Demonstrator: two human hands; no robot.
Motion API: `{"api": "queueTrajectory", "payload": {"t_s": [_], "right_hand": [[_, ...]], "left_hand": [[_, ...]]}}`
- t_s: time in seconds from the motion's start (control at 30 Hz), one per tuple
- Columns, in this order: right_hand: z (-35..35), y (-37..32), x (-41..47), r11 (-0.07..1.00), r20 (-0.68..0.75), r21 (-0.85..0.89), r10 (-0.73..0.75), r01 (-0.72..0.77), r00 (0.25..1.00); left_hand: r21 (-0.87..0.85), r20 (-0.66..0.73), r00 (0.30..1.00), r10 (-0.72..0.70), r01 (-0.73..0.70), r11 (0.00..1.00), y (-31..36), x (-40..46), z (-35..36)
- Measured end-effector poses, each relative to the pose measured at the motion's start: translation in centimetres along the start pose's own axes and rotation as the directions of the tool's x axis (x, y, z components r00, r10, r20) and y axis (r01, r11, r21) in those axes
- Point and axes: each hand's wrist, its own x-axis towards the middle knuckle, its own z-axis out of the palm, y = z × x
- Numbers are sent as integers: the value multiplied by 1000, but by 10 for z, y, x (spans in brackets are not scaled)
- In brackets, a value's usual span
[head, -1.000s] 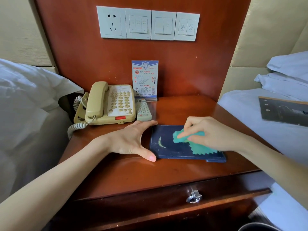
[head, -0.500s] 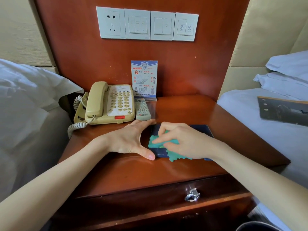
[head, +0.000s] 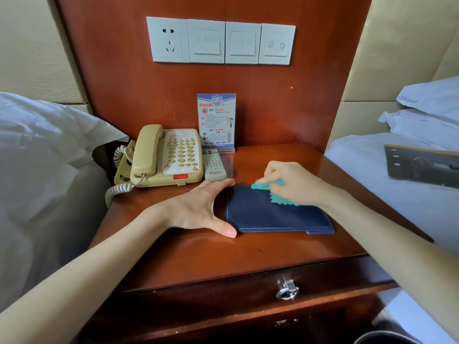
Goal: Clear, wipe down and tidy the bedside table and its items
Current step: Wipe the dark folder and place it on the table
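Note:
A dark blue folder (head: pixel 270 214) lies flat on the wooden bedside table (head: pixel 223 259). My left hand (head: pixel 198 209) braces its left edge, with the fingers straight along the far corner and the thumb at the near corner. My right hand (head: pixel 295 182) presses a small teal cloth (head: pixel 278 192) onto the folder's far right part, fingers curled over the cloth. A beige telephone (head: pixel 166 155), a grey remote (head: pixel 214 165) and an upright notice card (head: pixel 216 120) stand at the back of the table.
White beds flank the table on the left (head: pixel 44 170) and right (head: pixel 397 194). A dark board (head: pixel 422 165) lies on the right bed. A switch panel (head: pixel 221 42) sits on the wooden wall. The drawer with a metal pull (head: pixel 287 290) stands slightly open below.
My right hand swept the cloth from the folder's middle to its left edge, then to the far right. A pale streak on the cover is gone. My left hand stayed put.

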Motion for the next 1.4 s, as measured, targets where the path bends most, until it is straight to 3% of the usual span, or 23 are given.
{"api": "queueTrajectory", "payload": {"t_s": [0.43,0.67,0.87,1.17,1.4], "right_hand": [[28,-75,-33,963,71,104,-255,247,964],[11,-52,-64,972,80,150,-195,182,978],[-10,-5,-74,991,2,117,-71,70,997],[7,5,-4,978,-84,-125,157,-167,984],[32,-37,9,992,-60,-124,-6,-1,998]], "left_hand": [[-1,2,1000,-7,7,1000,6,-3,-1],[2,-8,1000,12,-12,1000,1,-2,0],[-24,-4,1000,6,-6,1000,-2,0,1],[-51,-1,1000,13,-13,999,3,0,0],[-36,-15,1000,13,-13,999,5,0,0]]}}
